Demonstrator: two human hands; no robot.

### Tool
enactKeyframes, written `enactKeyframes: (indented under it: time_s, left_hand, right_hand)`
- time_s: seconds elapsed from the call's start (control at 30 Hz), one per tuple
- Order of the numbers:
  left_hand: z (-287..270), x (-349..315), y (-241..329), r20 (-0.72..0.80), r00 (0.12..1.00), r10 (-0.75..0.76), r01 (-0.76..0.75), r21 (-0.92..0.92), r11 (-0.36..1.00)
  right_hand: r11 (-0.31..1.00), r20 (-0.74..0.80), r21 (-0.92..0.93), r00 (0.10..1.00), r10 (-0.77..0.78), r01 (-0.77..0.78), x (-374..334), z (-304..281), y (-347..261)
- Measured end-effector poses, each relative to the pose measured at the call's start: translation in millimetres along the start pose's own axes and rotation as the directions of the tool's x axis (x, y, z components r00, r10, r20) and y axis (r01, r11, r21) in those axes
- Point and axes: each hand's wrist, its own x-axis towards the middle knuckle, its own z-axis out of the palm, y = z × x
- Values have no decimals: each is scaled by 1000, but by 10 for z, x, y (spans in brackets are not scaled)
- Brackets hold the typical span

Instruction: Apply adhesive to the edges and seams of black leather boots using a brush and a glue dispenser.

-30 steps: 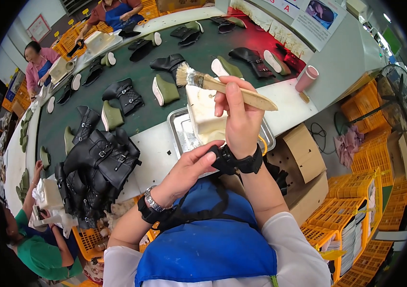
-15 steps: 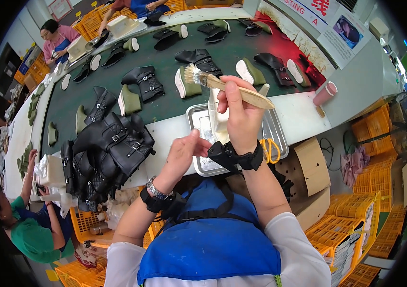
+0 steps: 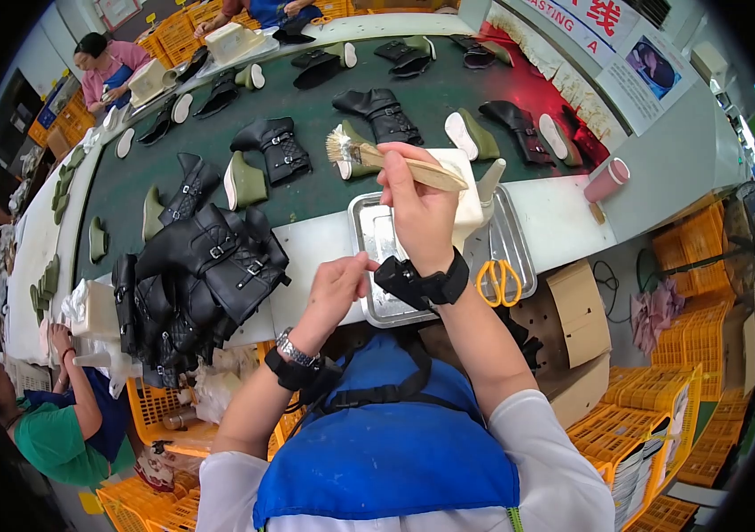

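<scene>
A wooden-handled brush [image 3: 417,169] is gripped in my right hand [image 3: 422,213], its pale, whitish bristles pointing left over the belt. Below and behind that hand, a cream-white plastic container [image 3: 462,168] with a grey-white upright handle stands in a metal tray [image 3: 519,222]. Yellow-handled scissors [image 3: 498,282] lie at the tray's right side. My left hand [image 3: 336,288] hovers by the tray's left edge, fingers curled in toward the thumb, nothing visible in them. Just left of it is a pile of black buckled boots [image 3: 209,257].
On the green conveyor belt [image 3: 306,195] lie spaced black boots with green, white-bottomed soles [image 3: 244,182]. A pink cup [image 3: 606,180] stands at right. Co-workers [image 3: 67,426] are left and far. Orange crates [image 3: 635,408] and an open cardboard box [image 3: 577,310] sit below right.
My right hand has moved left and down with the brush, uncovering more of the white container. My left hand's fingers have drawn in. The co-worker in green has lowered an arm.
</scene>
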Motion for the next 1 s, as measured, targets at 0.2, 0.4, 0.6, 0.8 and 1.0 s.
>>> enactKeyframes:
  time_s: [0.2,0.4,0.6,0.8,1.0]
  left_hand:
    - [75,-253,308,-110,788,605,-498,463,733]
    - [262,-218,467,121,754,646,-534,685,495]
    - [220,-107,278,0,802,597,-581,231,781]
    - [103,33,-8,301,916,267,-38,-596,802]
    - [69,209,-163,370,909,193,112,-661,742]
  right_hand:
    - [961,44,-229,988,-150,156,132,-14,196]
    - [565,283,-668,868,-408,484,141,158,180]
    - [518,310,-675,839,-446,525,95,201,172]
    - [599,240,-628,856,-458,497,209,320,201]
    - [723,199,-518,886,-419,458,299,503,205]
